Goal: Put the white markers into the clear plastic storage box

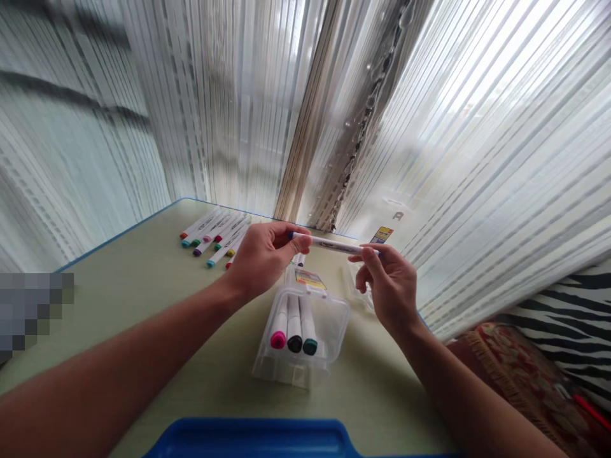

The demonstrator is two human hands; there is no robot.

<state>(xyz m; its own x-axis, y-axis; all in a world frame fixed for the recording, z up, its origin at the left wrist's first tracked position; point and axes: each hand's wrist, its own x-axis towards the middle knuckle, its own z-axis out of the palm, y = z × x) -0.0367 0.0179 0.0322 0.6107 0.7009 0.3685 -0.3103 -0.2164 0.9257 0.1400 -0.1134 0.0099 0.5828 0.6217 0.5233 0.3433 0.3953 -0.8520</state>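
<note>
A white marker (329, 243) with a dark blue cap is held level above the table between both my hands. My left hand (262, 254) pinches its capped left end. My right hand (386, 283) grips its right end with the fingertips. Just below stands a clear plastic case (329, 331) holding three white markers, capped pink, black and teal. Several more markers (214, 236) lie in a row at the far left of the table.
The table (143, 299) is pale green with a blue edge. A blue tray rim (258, 436) is at the near edge. A clear lid with a label (379, 236) lies by the white curtains. A zebra-patterned cloth (568, 318) is at right.
</note>
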